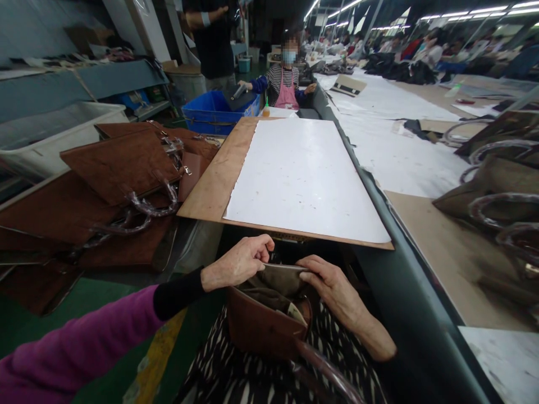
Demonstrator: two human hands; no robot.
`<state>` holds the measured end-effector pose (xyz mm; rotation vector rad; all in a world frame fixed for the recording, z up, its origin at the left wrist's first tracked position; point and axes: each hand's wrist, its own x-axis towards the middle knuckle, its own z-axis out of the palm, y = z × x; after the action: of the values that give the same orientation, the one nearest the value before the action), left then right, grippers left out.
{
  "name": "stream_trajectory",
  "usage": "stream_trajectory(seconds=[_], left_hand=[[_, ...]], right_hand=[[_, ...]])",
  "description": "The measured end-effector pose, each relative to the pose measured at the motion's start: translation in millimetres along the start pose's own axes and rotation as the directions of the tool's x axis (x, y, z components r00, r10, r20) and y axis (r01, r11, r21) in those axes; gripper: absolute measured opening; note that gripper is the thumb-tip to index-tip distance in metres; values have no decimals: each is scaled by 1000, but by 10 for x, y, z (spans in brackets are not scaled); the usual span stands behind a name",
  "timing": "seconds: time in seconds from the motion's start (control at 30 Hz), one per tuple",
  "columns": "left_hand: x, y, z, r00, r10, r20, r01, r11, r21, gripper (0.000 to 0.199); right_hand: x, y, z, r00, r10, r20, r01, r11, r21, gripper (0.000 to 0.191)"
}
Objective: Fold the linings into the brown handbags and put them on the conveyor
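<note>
On my lap rests a brown handbag [263, 325], its mouth spread so that the olive-brown lining [280, 279] shows. My left hand [242, 261] pinches the far rim of the bag near its left end, fingers curled. At the right end of that same rim, my right hand [332, 283] is closed with the thumb inside and the fingers over the outer side. A plastic-wrapped handle [326, 367] hangs from the near side of the bag toward me. The bag's far outer side is hidden behind its rim and my hands.
A board covered with white paper [303, 174] lies just ahead. Brown handbags [122, 168] are piled at left beside a pale bin [54, 132]. Olive bags [505, 196] stand on the right-hand table. Beyond the board, a masked person in a pink apron [287, 92] sits near a blue crate [210, 120].
</note>
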<state>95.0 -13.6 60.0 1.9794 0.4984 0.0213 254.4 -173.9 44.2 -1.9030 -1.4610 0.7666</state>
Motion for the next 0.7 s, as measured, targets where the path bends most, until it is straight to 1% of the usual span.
stream_trajectory(seconds=[0.1,0.2,0.3,0.37,0.47,0.53,0.57,0.63,0.7], left_hand=[[-4,-13,2,1000,3,-5,-3,1000,5,35],[0,-26,5,1000,7,-13,-7,1000,21,36],[3,-27,9,1000,4,-12,-4,999,32,36],[4,-19,12,1000,5,-6,-5,1000,30,36],[4,-5,11,1000,12,7,-12,1000,24,36],[6,-1,7,1000,6,15,-7,1000,20,36],[8,-1,6,1000,3,15,-3,1000,16,35],[12,-7,6,1000,0,11,0,1000,11,35],[16,-15,10,1000,2,-1,-2,1000,7,35]], right_hand=[[-1,2,-2,1000,23,18,-23,1000,10,20],[-5,22,46,999,13,-31,-16,995,-100,20],[-1,33,99,995,-23,-98,1,977,-213,12],[11,32,109,994,-20,-108,-2,981,-195,7],[37,28,92,997,16,-80,-24,994,-103,14],[53,25,76,998,27,-64,-33,995,-92,16],[59,21,71,998,20,-64,-28,992,-120,16],[70,5,69,996,-26,-82,4,967,-256,14],[82,-21,80,990,-106,-91,56,900,-432,13]])
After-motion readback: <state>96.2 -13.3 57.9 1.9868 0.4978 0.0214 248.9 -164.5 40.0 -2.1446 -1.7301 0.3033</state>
